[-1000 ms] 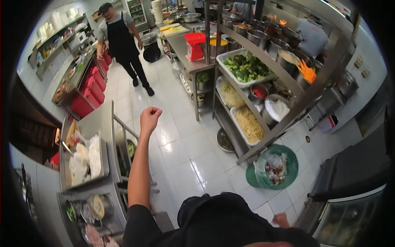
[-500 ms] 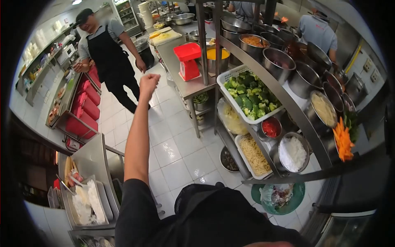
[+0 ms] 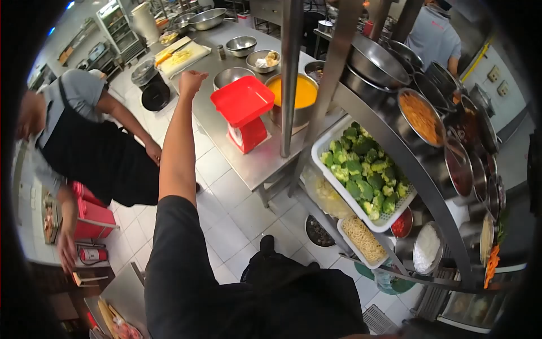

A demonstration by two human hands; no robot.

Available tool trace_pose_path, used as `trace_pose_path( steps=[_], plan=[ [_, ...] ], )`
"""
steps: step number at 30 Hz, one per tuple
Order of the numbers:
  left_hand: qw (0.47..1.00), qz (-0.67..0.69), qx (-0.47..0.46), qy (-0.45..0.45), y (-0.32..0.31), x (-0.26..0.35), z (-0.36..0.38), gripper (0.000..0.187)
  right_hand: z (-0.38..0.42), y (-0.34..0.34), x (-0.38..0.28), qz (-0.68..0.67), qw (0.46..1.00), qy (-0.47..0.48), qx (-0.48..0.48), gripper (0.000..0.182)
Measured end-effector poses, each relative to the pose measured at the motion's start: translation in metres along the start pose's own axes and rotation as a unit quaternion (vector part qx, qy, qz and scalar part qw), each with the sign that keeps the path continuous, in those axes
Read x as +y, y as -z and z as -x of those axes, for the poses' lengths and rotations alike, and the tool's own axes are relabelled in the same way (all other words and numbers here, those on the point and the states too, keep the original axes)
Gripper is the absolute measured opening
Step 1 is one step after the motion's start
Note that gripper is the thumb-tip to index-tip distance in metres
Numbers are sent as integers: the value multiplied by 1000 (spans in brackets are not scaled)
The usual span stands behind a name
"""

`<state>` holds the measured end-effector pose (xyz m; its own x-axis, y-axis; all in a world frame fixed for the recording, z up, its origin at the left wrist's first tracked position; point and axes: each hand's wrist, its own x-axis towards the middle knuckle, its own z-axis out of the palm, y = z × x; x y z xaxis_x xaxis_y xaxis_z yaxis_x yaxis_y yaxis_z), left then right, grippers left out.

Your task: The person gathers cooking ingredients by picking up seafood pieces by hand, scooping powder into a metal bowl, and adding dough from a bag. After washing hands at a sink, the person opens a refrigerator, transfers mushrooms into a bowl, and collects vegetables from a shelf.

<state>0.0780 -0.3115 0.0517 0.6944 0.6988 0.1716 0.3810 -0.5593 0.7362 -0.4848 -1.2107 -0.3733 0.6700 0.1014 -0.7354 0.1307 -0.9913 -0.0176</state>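
Observation:
My left arm reaches forward, and my left hand is curled closed above the near left edge of the steel counter. No object shows in its fingers. Closest to it are a steel bowl and a red kitchen scale with a red tray on top. Beyond the hand lies a white cutting board with a knife and cut yellow pieces. Behind the scale stands a pot of orange liquid. My right hand is out of view; only a sliver of skin appears at the bottom edge.
A rack on the right holds a white basket of broccoli, a tray of noodles and several steel pots. At left stands a co-worker in a black apron. Another person is at the back right. A black bucket is on the floor.
My view has moved forward, so the counter and scale look nearer. My left hand has gone from above the floor to the counter edge. The co-worker now appears closer, at far left.

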Motion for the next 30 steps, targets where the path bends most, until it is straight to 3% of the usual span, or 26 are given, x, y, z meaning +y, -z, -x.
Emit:
trace_pose_path(
  steps=[4,10,13,16,19,22,23,25,27,30],
  plan=[
    [981,-181,-52,-46,-43,-15,-42,33,12,40,-61,-175,983,-63,-1,20],
    [963,-228,-132,-47,-75,-25,-71,21,-4,87,-117,-413,890,-194,9,20],
    [954,-259,-53,-144,-84,-28,-82,21,-10,98,-132,-467,856,-220,16,19],
    [966,-219,15,-138,-78,-13,-76,23,-11,101,-140,-487,844,-225,21,19],
    [967,-201,75,-137,-64,6,-81,24,-9,96,-147,-495,840,-221,23,19],
    [988,-128,27,-80,-19,34,-76,26,-9,83,-149,-482,852,-201,29,19],
    [982,-147,66,-98,-4,41,-72,25,-7,77,-149,-469,863,-186,32,19],
    [995,-19,43,-82,21,22,-103,25,-3,63,-147,-412,899,-139,46,19],
    [985,-115,80,-105,73,51,-62,24,5,46,-142,-291,951,-41,91,19],
    [993,22,-9,-112,130,84,26,25,8,38,-138,-157,958,33,237,18]
  ],
)
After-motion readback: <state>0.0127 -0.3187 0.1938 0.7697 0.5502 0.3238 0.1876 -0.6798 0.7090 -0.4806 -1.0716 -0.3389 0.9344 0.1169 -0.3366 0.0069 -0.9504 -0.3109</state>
